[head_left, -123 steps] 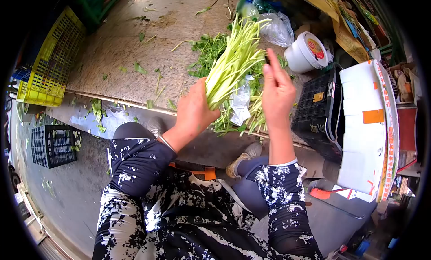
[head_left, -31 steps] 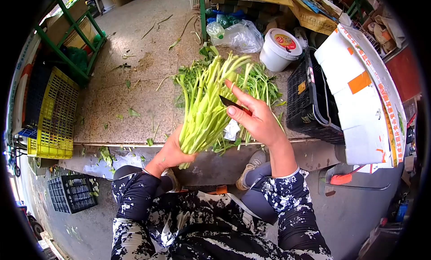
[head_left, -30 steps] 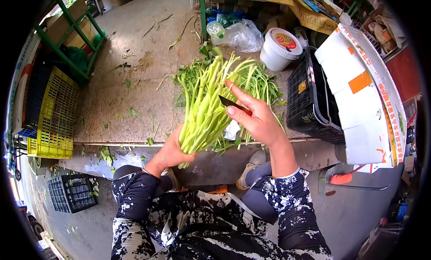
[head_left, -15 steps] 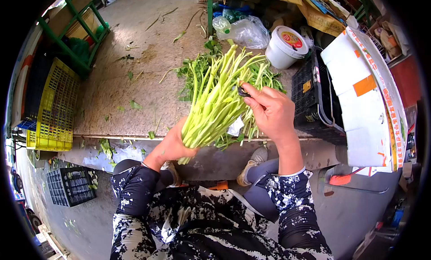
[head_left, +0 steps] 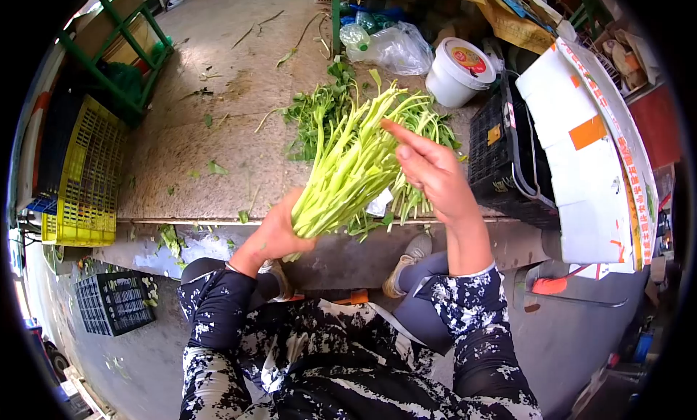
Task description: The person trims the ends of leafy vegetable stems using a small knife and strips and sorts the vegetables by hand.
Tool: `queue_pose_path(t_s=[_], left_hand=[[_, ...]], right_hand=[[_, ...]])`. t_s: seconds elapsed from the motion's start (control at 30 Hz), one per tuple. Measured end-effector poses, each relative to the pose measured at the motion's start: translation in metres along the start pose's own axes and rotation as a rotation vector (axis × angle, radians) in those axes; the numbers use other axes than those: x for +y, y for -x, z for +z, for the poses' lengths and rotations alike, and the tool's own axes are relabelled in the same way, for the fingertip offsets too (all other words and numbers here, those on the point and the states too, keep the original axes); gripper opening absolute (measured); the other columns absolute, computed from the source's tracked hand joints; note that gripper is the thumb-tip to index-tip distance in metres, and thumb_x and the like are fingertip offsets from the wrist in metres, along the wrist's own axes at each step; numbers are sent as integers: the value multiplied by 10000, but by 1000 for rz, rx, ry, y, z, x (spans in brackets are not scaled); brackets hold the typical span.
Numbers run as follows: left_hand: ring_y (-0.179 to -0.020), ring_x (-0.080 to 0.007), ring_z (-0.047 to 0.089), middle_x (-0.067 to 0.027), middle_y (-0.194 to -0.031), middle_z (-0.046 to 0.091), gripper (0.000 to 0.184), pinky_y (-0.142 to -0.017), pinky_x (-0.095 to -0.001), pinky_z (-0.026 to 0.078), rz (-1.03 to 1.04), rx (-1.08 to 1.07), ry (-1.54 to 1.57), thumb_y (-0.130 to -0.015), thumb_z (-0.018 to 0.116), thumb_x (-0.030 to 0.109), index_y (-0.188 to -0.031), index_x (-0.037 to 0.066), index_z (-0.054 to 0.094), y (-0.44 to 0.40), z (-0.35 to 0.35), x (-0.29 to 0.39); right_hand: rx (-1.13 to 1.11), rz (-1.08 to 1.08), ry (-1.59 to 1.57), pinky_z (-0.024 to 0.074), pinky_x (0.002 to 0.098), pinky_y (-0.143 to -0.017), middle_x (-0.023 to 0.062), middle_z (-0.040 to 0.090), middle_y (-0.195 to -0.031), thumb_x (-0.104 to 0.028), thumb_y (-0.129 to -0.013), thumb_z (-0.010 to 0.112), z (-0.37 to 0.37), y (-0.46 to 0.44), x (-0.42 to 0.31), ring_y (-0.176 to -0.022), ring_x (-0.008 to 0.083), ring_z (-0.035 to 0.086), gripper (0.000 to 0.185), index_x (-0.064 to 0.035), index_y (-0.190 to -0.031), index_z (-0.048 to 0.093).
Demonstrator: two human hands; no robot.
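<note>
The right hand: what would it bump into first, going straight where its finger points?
The right hand would probably meet the green stalks held by the left hand; they overlap in view, but touching is unclear.

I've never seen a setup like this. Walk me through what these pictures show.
There is no machine here: a person works with two bare hands. Every picture comes from one camera worn on the person's head, looking forward and down.

The left hand grips the lower end of a bundle of pale green stalks. The right hand points its index finger at the stalks' upper part; whether it holds anything is hard to tell.

On the raised platform beyond lie loose leafy greens. Farther back are a clear plastic bag and a white lidded tub.
</note>
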State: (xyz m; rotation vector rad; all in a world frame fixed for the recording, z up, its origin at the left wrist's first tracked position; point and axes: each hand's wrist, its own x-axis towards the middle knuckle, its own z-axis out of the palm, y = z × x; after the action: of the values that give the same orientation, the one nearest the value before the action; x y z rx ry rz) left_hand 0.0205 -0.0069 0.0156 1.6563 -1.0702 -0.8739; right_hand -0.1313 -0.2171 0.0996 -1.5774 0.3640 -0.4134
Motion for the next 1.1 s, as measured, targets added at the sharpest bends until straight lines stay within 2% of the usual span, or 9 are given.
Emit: queue_pose_path(t_s=[0.13,0.27,0.33,0.4,0.47,0.6,0.67,0.87,1.1], left_hand=[[-939,-133,526,-83,-1017,567,641,-857,-267,407,-22,8,-105,-589,700,79,-1171,12,441,-4,4,0],[-946,-131,523,-83,-1023,565,636,-862,-267,404,-7,11,-66,-596,696,66,-1175,10,437,-3,6,0],[-953,-134,522,-83,-1032,565,641,-866,-268,403,-5,30,-43,-597,694,60,-1180,6,435,-2,4,-1],[-961,-135,521,-82,-1043,565,655,-872,-269,400,11,23,-58,-598,697,63,-1192,1,427,-1,1,-1],[-965,-140,522,-81,-1044,566,669,-873,-270,401,55,25,-124,-596,700,64,-1200,0,421,0,0,-3],[-963,-147,526,-83,-1045,567,670,-871,-268,401,34,11,-88,-593,700,69,-1200,1,423,2,2,-5],[-946,-155,534,-88,-1028,572,652,-860,-272,407,46,30,-83,-590,703,72,-1181,6,435,2,2,-5],[-899,-164,542,-96,-968,578,598,-827,-282,423,71,55,-125,-599,704,73,-1140,18,453,2,4,0],[-887,-166,547,-101,-970,578,595,-820,-277,426,68,52,-156,-603,705,87,-1139,22,456,5,0,1]], right_hand=[[-10,179,-243,363,160,-581,-47,555,-766,-174,-892,542,11,-3,1,-655,15,445,377,16,-1215,498],[66,-58,-46,428,212,-622,3,636,-796,-191,-879,558,11,-7,18,-688,69,542,298,-43,-1136,585],[288,-293,822,430,227,-553,16,635,-715,-210,-849,589,9,-4,8,-582,113,548,291,-146,-1133,606],[406,-216,1027,418,239,-501,33,622,-670,-241,-821,612,-3,-2,2,-515,168,537,308,-223,-1128,609],[544,-436,683,403,225,-500,29,634,-680,-285,-835,602,-18,-11,12,-502,117,510,297,-195,-1118,619],[144,101,68,415,197,-676,79,627,-945,-268,-868,582,-11,-6,18,-784,57,522,451,39,-1191,511],[120,76,-17,395,195,-754,117,577,-1024,-254,-864,588,-7,-9,18,-882,83,505,552,113,-1236,411],[84,182,-216,323,156,-522,-40,479,-674,-241,-868,580,-10,-10,24,-590,19,404,556,90,-1266,376],[-89,275,-356,273,163,-452,-75,373,-664,-165,-895,531,-20,-12,22,-526,11,324,184,-29,-1014,495]])
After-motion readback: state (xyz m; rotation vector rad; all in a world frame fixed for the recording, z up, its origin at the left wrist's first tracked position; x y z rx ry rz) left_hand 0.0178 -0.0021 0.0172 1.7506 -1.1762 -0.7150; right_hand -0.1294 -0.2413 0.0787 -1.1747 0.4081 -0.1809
